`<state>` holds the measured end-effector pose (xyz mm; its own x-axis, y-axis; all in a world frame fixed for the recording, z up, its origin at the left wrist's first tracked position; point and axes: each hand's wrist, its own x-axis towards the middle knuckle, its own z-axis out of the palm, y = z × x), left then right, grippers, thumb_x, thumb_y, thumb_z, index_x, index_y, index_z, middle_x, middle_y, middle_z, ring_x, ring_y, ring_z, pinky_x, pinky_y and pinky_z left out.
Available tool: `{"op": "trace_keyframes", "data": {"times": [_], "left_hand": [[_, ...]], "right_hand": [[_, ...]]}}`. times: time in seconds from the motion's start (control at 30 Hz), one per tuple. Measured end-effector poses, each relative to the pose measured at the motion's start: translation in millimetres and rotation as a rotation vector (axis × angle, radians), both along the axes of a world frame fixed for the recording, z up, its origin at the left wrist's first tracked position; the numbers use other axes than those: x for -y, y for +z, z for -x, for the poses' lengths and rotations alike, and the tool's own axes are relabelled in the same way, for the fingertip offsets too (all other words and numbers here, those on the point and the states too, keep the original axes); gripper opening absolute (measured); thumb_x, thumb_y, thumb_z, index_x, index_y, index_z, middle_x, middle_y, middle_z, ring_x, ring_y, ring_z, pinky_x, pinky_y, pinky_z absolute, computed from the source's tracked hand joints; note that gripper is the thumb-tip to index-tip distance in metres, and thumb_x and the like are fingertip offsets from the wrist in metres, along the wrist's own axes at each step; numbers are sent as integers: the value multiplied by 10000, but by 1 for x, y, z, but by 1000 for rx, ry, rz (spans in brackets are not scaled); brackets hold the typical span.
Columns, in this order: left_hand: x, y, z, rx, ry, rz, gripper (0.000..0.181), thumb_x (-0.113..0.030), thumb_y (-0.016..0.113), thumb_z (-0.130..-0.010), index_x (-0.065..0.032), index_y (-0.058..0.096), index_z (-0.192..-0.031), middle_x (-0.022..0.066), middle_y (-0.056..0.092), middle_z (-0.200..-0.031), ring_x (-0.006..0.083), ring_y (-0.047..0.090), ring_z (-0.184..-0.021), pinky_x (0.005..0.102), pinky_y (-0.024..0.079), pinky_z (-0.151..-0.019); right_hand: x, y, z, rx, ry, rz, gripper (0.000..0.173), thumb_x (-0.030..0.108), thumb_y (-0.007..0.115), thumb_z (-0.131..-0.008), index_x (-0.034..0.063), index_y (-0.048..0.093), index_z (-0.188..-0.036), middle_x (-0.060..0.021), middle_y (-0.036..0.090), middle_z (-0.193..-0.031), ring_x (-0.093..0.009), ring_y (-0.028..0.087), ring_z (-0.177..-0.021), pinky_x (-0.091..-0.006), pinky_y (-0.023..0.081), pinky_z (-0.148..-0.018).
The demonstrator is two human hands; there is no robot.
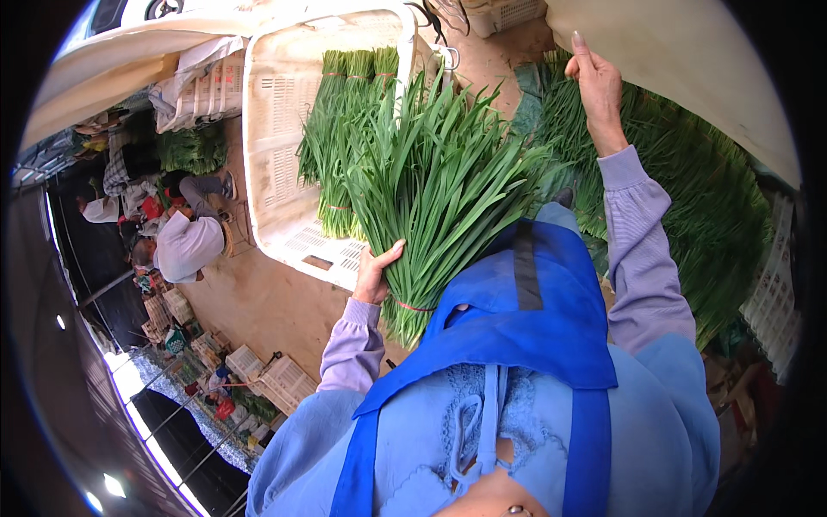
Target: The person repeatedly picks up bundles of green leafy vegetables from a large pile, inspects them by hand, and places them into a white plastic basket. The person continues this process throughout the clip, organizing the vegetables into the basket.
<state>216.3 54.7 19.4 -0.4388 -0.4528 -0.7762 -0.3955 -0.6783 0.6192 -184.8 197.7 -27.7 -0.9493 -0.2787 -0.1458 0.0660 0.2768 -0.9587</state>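
Observation:
My left hand [373, 274] is around a large bunch of green chives [439, 187], or a similar long flat-leaved vegetable. A red band ties its pale stem end, which points towards my body, and the leaves fan out away from me. Beyond it stands a big white slotted plastic crate [278, 161], with several banded bunches [333, 123] lying inside. My right hand [597, 87] is raised at the upper right with its fingers curled and thumb up. It overlaps the edge of a beige cloth sheet [678, 77]; whether it grips the cloth is unclear.
A large heap of the same greens [672, 207] lies on my right, partly under the sheet. To the left, a person in a light shirt [188, 245] bends low. More crates [284, 381] stand behind on the brown floor [258, 316]. Another covered crate [207, 90] is at upper left.

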Motion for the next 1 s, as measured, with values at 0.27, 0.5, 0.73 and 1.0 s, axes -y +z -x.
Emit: {"op": "trace_keyframes", "data": {"times": [0.27, 0.5, 0.73, 1.0], "left_hand": [[11, -16, -14, -77, 14, -47, 494, -33, 642, -766, 23, 462, -1223, 121, 589, -1112, 214, 608, -963, 332, 499, -865], [19, -20, -25, -68, -3, -98, 540, -30, 644, -757, 13, 436, -1253, 127, 576, -1139, 234, 598, -995, 348, 489, -889], [17, -24, -33, -63, -22, -106, 564, -36, 620, -758, 8, 410, -1280, 135, 559, -1177, 252, 576, -1051, 352, 468, -922], [17, -43, -55, -89, 80, -200, 559, -38, 646, -755, 12, 427, -1267, 123, 569, -1157, 235, 583, -1029, 349, 472, -914]], "right_hand": [[-26, -14, -25, 603, 254, 151, 613, 462, 649, -809, -40, 559, -1148, -71, 636, -1008, -24, 407, -500, -180, 390, -484], [-17, -13, -42, 816, 507, 550, 335, 243, 595, -888, -26, 594, -1087, -105, 657, -1007, -12, 357, -480, -155, 380, -491], [-21, -13, -46, 781, 271, 551, 225, 220, 580, -893, 2, 626, -867, 41, 499, -586, -12, 289, -422, -190, 324, -463], [-49, 26, -53, -169, 541, -62, 176, 240, 739, -708, 98, 717, -810, -10, 538, -716, -164, 455, -794, -293, 376, -733]]}}
